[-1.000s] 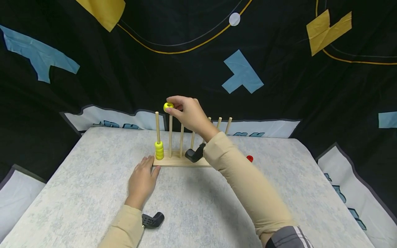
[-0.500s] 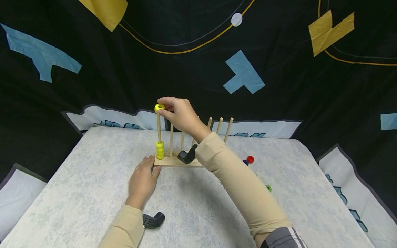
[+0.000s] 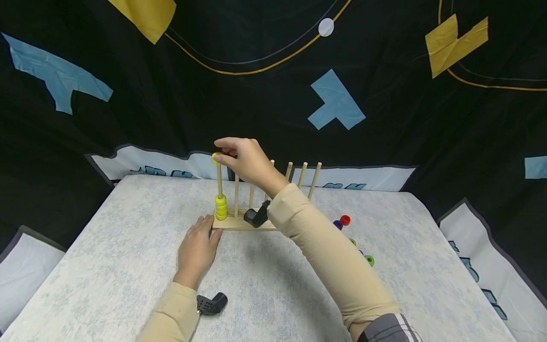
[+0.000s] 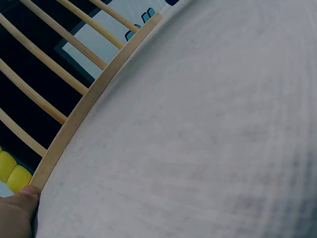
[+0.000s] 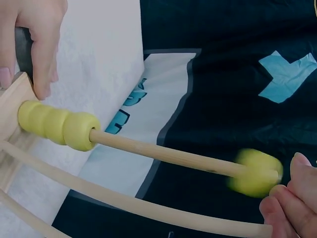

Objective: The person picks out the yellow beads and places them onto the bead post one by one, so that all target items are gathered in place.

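Note:
A wooden peg rack (image 3: 243,224) with a row of upright pegs stands on the table. Several yellow beads (image 5: 58,124) are stacked at the foot of its leftmost peg (image 5: 163,153). Around that peg's top is another yellow bead (image 5: 255,172), blurred in the right wrist view. My right hand (image 3: 249,161) is just above it, thumb and fingers parted, fingertips right beside the bead. At the rack's left end rests my left hand (image 3: 197,251), fingers extended and thumb (image 4: 29,191) against the front corner of the base.
Right of the rack lie loose beads: a red one (image 3: 345,220), a dark blue one (image 3: 338,224) and a green one (image 3: 369,260), with others partly behind the right sleeve (image 3: 325,247). A black curtain (image 3: 273,95) hangs behind the table (image 3: 107,266).
My right hand has carried the yellow bead left onto the leftmost peg and let it go; the bead now sits slightly lower there. My left hand stays at the rack's end.

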{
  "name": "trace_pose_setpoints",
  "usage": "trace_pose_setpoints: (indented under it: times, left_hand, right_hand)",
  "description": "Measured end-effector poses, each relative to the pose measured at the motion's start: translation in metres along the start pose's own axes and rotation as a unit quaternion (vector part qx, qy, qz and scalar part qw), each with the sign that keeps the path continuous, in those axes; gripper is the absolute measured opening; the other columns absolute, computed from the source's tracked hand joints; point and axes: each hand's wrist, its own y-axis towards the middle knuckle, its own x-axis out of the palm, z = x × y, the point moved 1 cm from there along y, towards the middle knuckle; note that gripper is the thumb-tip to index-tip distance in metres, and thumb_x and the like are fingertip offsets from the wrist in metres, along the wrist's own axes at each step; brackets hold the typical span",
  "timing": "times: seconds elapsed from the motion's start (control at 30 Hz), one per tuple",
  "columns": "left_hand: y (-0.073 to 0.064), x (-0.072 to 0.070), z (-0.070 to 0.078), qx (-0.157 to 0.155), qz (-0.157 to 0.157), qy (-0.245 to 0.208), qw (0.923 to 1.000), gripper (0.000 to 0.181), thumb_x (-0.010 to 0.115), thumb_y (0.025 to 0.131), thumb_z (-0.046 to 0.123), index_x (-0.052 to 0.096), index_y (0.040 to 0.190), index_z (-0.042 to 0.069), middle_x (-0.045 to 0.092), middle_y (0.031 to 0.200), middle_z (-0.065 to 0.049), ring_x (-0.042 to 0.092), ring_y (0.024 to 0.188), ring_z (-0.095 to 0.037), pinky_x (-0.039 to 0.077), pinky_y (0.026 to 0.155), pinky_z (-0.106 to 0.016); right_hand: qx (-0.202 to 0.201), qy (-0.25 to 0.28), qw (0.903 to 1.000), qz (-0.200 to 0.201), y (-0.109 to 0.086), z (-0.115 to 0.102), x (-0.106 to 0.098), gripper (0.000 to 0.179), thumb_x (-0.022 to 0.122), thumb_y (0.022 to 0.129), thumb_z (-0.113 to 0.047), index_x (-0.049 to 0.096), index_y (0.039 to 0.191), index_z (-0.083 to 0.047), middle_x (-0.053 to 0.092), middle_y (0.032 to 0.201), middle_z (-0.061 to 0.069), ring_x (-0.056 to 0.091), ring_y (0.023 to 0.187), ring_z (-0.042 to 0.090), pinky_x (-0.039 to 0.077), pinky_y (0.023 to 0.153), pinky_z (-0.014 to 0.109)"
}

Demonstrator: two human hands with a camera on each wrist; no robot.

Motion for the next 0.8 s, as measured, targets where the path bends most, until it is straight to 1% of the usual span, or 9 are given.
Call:
trace_pose_setpoints:
  times: [0.07,0.13,0.3,0.4,0.6,0.8]
  left_hand:
    - [0.000,0.000,0.000,0.000,0.000,0.000,1.0000,0.056,0.058,0.101,0.030,0.047,0.144,-0.003,0.047,0.150,-0.021,0.040,0.143,-0.041,0.034,0.117,-0.059]
    - [0.000,0.000,0.000,0.001,0.000,0.000,1.0000,0.056,0.059,0.101,0.030,0.046,0.144,-0.003,0.047,0.150,-0.022,0.040,0.143,-0.041,0.034,0.117,-0.059]
    - [0.001,0.000,0.000,0.001,-0.001,-0.001,1.0000,0.056,0.059,0.101,0.030,0.046,0.145,-0.003,0.047,0.150,-0.022,0.040,0.143,-0.040,0.032,0.119,-0.057]
    - [0.001,0.001,0.000,0.000,-0.002,0.000,1.0000,0.057,0.059,0.101,0.031,0.046,0.145,-0.003,0.047,0.150,-0.022,0.039,0.143,-0.039,0.031,0.120,-0.055]
    - [0.001,0.001,0.000,0.003,0.000,0.000,1.0000,0.057,0.058,0.101,0.031,0.046,0.145,-0.003,0.047,0.150,-0.022,0.040,0.143,-0.040,0.030,0.120,-0.054]
    - [0.001,0.001,0.000,0.007,-0.002,-0.004,1.0000,0.057,0.057,0.101,0.031,0.045,0.145,-0.003,0.047,0.150,-0.022,0.038,0.144,-0.041,0.030,0.120,-0.056]
  right_hand:
    - [0.000,0.000,1.0000,0.004,-0.001,0.001,-0.002,0.040,0.067,0.096,-0.024,0.062,0.134,-0.013,0.065,0.135,0.002,0.062,0.120,0.012,0.052,0.099,0.016]
    - [-0.002,-0.001,0.9999,0.013,-0.002,0.001,-0.005,0.041,0.068,0.095,-0.024,0.062,0.134,-0.013,0.064,0.137,0.002,0.061,0.122,0.012,0.051,0.101,0.016]
    - [-0.008,-0.003,0.9992,0.038,-0.007,0.000,-0.014,0.039,0.069,0.095,-0.024,0.064,0.132,-0.013,0.066,0.134,0.000,0.062,0.120,0.011,0.051,0.100,0.016]
    - [-0.020,-0.004,0.9985,0.052,-0.011,0.000,-0.021,0.038,0.069,0.094,-0.024,0.065,0.131,-0.013,0.067,0.133,0.001,0.063,0.119,0.011,0.052,0.100,0.017]
    - [-0.042,-0.004,0.9962,0.075,-0.024,0.003,-0.034,0.037,0.069,0.094,-0.023,0.066,0.129,-0.010,0.068,0.130,0.003,0.065,0.118,0.014,0.053,0.100,0.021]
    - [-0.039,-0.016,0.9948,0.093,-0.043,0.012,-0.041,0.036,0.069,0.094,-0.022,0.066,0.128,-0.010,0.069,0.128,0.004,0.066,0.117,0.015,0.055,0.100,0.024]
